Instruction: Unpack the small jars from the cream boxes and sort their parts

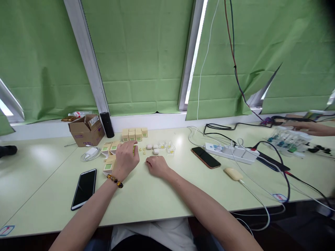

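My left hand (127, 157), with a beaded bracelet (114, 181) at its wrist, is closed beside small cream-coloured boxes. Something yellow-green (134, 150) shows at its fingers, mostly hidden. One small box (109, 164) with a green label stands right against that hand. My right hand (157, 165) rests on the table with its fingers curled under; whatever they may hold is hidden. Just beyond it are white-pink lidded pieces (156, 151) and clear little cups (171, 150) with yellow centres. Tiny yellow squares (143, 152) lie between the hands.
A row of small boxes (132, 134) stands at the back. Leftward are a phone (84, 188), a coiled white cable (90, 154), a cardboard box (87, 130) and a black cylinder (107, 124). Rightward lie another phone (206, 157), a power strip (231, 152) and cables. Another person's hand (300, 126) reaches over clear containers (289, 139).
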Available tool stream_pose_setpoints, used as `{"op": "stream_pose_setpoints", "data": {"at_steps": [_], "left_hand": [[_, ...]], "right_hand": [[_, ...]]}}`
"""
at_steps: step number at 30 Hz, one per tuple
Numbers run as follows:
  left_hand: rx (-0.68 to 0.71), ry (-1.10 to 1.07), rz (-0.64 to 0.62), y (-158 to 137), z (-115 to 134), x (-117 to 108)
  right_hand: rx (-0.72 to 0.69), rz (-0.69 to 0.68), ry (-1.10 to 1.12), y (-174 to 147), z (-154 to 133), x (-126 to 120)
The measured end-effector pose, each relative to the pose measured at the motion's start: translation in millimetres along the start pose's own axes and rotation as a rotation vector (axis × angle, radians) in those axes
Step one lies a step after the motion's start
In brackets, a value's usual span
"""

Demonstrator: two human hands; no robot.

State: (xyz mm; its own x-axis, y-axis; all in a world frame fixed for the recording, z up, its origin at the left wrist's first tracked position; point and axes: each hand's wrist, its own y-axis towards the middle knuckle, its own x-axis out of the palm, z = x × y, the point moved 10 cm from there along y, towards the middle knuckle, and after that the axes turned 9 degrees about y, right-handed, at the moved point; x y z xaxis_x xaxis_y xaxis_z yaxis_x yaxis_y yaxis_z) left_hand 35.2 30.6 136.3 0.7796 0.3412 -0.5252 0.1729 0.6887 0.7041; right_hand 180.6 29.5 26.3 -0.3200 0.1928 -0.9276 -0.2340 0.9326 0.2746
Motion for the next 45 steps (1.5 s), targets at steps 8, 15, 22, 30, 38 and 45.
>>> {"op": "stream_pose_setpoints", "data": {"at_steps": [8,15,22,30,38,45], "left_hand": [[0.195,0.556,-0.006,60,21,1],[0.180,0.670,-0.202,108,-12,65],[0.194,0.804,-0.443,113,-48,143],[0.179,0.819,-0.525,113,-70,191],[0.138,0.826,-0.563,113,-87,216],[0.096,0.824,-0.600,122,-97,223]], "right_hand": [[0.024,-0.073,-0.018,-2,-4,4],[0.026,-0.062,-0.025,-2,-4,2],[0.018,-0.054,-0.021,-2,-4,3],[0.002,-0.049,-0.017,-1,-5,4],[-0.001,-0.052,-0.001,-2,-6,5],[0.008,-0.078,0.001,-3,-10,3]]}}
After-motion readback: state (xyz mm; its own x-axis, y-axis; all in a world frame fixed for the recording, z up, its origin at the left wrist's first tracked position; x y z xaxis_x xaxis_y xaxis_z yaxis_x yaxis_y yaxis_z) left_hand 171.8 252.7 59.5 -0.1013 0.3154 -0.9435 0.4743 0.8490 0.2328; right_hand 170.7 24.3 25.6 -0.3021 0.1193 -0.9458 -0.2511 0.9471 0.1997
